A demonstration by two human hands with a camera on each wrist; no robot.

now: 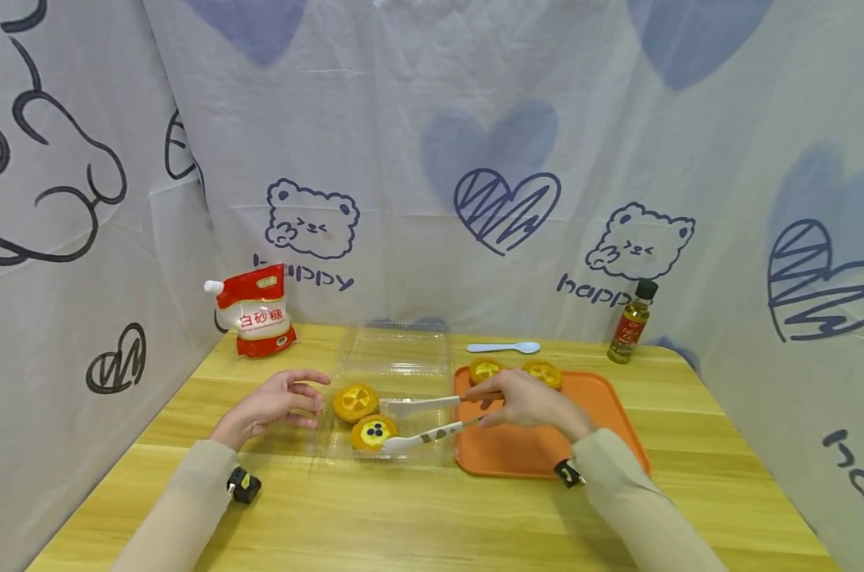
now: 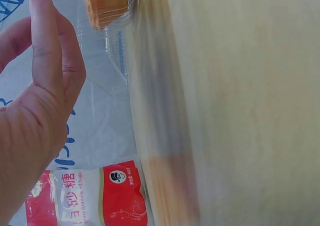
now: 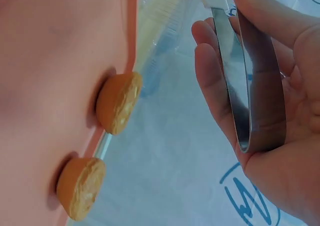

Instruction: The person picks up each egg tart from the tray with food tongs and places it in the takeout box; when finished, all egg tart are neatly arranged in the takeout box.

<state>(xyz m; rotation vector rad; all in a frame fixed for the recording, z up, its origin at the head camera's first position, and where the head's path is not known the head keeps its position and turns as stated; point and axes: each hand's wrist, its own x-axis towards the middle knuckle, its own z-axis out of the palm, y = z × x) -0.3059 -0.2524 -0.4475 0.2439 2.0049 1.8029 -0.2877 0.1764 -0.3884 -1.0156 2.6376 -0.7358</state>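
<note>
My right hand (image 1: 524, 400) grips a pair of tongs (image 1: 432, 434) with a bent metal back and pale, brown-spotted arms. The tong arms stand spread over a clear plastic box (image 1: 396, 349) whose lid is raised. In the box's left part are a tart with a yellow topping (image 1: 356, 403) and a tart with dark berries (image 1: 373, 433). The lower tong tip is at the berry tart's right edge; whether it touches, I cannot tell. Beside the box's left side, my left hand (image 1: 277, 405) holds nothing, its fingers loosely bent.
An orange tray (image 1: 546, 449) right of the box bears two tarts (image 3: 120, 102) at its far edge. Behind it lies a pale blue spoon (image 1: 503, 348). An oil bottle (image 1: 628, 324) stands back right, a red and white sugar bag (image 1: 256, 311) back left. Cloth walls (image 1: 403, 262) enclose the table.
</note>
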